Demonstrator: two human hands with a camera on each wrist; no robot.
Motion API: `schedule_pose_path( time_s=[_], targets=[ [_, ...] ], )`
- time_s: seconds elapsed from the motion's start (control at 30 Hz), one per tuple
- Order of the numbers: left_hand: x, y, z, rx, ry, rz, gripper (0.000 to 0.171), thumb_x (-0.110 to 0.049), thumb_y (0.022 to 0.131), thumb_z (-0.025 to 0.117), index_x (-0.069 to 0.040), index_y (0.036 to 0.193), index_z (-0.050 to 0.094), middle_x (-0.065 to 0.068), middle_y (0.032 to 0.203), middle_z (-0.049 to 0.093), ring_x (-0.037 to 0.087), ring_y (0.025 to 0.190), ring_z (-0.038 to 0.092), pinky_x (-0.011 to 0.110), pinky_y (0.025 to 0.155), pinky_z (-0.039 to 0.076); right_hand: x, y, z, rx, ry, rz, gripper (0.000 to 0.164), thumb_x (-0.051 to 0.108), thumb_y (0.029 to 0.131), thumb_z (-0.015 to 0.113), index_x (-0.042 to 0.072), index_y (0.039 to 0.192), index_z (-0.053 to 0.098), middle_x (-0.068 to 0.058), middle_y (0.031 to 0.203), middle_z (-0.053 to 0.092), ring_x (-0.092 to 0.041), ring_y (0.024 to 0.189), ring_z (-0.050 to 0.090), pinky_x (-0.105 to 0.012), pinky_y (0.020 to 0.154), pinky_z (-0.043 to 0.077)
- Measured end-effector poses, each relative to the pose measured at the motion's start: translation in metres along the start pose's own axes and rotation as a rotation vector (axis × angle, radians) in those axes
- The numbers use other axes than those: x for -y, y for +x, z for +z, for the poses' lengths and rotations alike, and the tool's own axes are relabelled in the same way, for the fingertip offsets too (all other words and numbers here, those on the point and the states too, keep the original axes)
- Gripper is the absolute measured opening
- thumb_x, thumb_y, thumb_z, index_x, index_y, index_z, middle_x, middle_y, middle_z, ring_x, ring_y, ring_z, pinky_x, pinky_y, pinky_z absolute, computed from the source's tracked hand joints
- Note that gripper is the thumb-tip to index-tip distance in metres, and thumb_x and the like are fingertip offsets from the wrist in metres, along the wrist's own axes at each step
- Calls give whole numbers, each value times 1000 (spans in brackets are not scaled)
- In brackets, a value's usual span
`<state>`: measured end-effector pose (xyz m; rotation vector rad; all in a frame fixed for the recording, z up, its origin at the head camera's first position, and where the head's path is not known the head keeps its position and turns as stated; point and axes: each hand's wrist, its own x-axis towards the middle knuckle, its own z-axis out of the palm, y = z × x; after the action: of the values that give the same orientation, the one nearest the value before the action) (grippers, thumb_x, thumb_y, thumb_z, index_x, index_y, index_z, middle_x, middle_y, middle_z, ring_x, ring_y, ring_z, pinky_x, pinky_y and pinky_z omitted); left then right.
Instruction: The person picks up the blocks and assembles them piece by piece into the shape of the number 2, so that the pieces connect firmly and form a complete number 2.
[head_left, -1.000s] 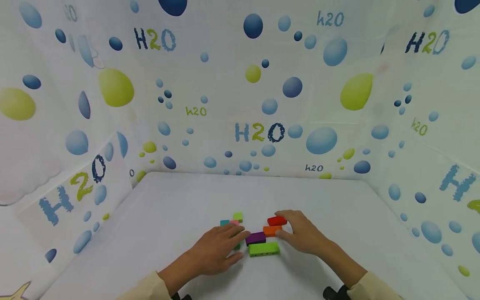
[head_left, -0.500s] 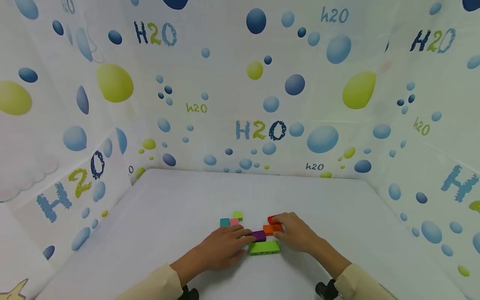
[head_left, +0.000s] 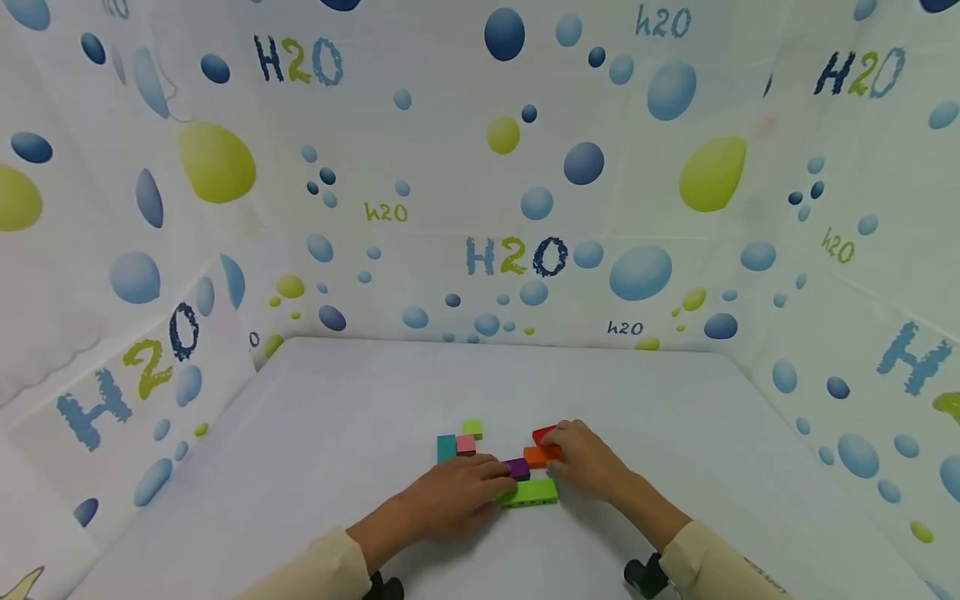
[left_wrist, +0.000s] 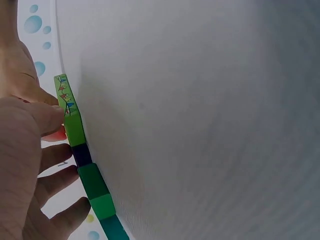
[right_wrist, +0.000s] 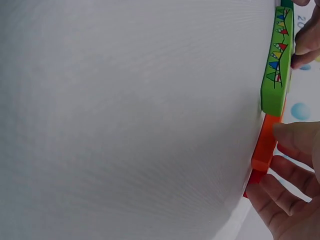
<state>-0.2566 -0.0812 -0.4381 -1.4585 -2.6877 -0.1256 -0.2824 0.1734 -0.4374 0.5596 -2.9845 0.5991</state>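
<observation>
Several coloured toy blocks form a curved line on the white table. My left hand [head_left: 457,496] rests over the lower left of it. In the left wrist view its thumb touches the top of the light green block [left_wrist: 75,127], and the fingers lie along the purple block [left_wrist: 82,156] and the dark green block [left_wrist: 95,185]. The light green block's near face has printed flags. My right hand [head_left: 588,467] holds the orange block [right_wrist: 265,142], its thumb on it. That hand's curled fingers reach the red block [right_wrist: 254,182], which they partly cover.
At the line's far left stand a teal block [head_left: 446,448], a pink block [head_left: 466,445] and a lime block [head_left: 472,428]. A white sheet [head_left: 525,250] printed with bubbles and "H2O" rises behind the table [head_left: 675,417] and at both sides.
My left hand has moved right, its fingertips reaching over the purple block to the light green one. More of the teal block shows. The right fingers have closed in on the red and orange blocks.
</observation>
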Motion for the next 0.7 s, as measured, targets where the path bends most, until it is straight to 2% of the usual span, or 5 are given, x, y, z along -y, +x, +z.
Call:
schedule_pose_path(
  time_s=[0.3,0.7],
  targets=[
    [2,1,1,-8,4,3,38,-23,99,66,-26,137,63,-4,139,61,17,132,54,36,108,48,-2,3,-1,31,6,-2,29,11,87,80,5,114,72,-4,109,66,-23,105,58,-43,98,54],
    [1,2,3,-16,-3,2,38,-22,98,68,-27,136,64,-4,138,62,17,131,55,36,108,48,-3,0,-5,64,29,37,29,8,86,80,2,113,69,-7,107,66,-25,105,58,-46,96,55]
  ],
)
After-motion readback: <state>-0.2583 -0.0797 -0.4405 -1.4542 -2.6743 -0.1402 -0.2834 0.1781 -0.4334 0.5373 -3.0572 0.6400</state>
